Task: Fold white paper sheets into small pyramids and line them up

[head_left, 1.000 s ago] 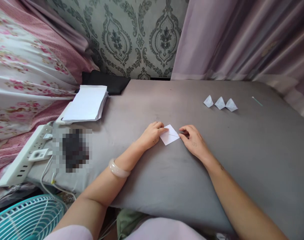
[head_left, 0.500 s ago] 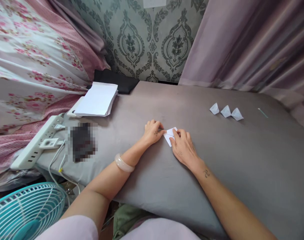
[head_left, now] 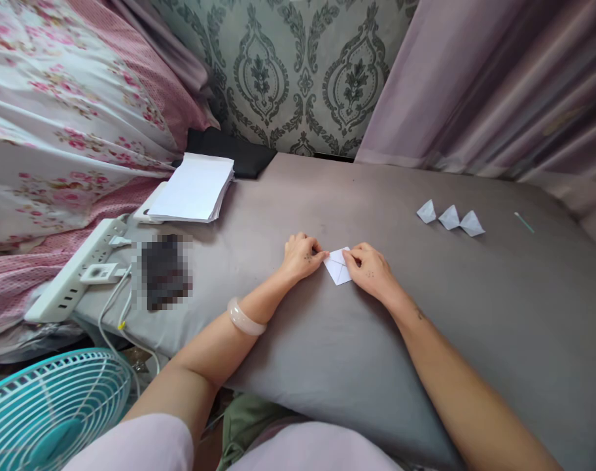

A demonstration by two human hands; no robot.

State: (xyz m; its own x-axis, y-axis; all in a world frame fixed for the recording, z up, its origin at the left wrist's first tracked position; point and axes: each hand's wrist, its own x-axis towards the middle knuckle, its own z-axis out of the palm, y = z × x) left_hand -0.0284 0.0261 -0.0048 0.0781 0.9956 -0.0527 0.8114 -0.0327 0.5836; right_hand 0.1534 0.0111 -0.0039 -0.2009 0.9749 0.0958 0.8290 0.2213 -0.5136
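Note:
A small folded square of white paper (head_left: pixel 337 268) lies on the grey cloth surface, with crease lines across its face. My left hand (head_left: pixel 303 255) pinches its left corner between thumb and fingertips, the other fingers curled. On the opposite side, my right hand (head_left: pixel 369 267) grips the right edge, thumb and forefinger pressed together there and covering that corner. Farther off to the right stand several small folded paper pieces in a row, the nearest to my hand being a pointed one (head_left: pixel 426 212).
A stack of white paper (head_left: pixel 192 188) lies at the back left beside a black folded item (head_left: pixel 233 154). Left of my arm are a power strip (head_left: pixel 76 271) with cables and a blurred dark object (head_left: pixel 165 271). A turquoise fan (head_left: pixel 57 412) stands below. A thin stick (head_left: pixel 525 222) lies far right.
My right hand has turned and shifted slightly right, from lying over the folded paper to pinching its right edge. More of the paper's face shows. My left hand stays at the left corner.

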